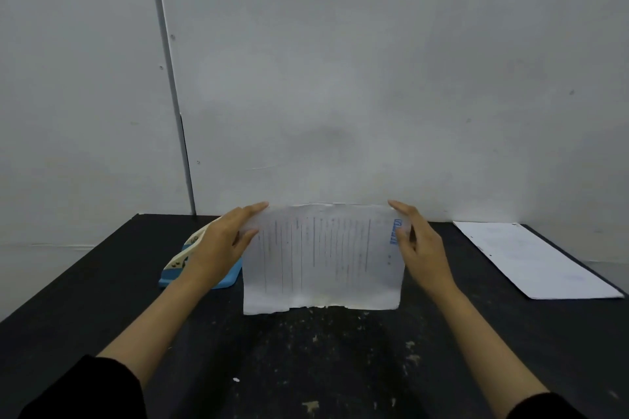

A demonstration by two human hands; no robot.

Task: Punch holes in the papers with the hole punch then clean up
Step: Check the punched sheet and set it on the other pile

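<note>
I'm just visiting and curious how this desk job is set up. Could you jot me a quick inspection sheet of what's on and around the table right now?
Surface: black table, scuffed, with pale flecks and stains near the front.
Job's things: stack of papers held upright, bottom edge on the table; blue and cream hole punch behind the left hand, partly hidden; second pile of sheets lying flat at the right.
Clutter: one small white scrap near the front.
Grippers: left hand and right hand grip the stack's side edges.
Cables: nothing seen.
Surroundings: plain grey wall with a vertical strip at the left.
</note>
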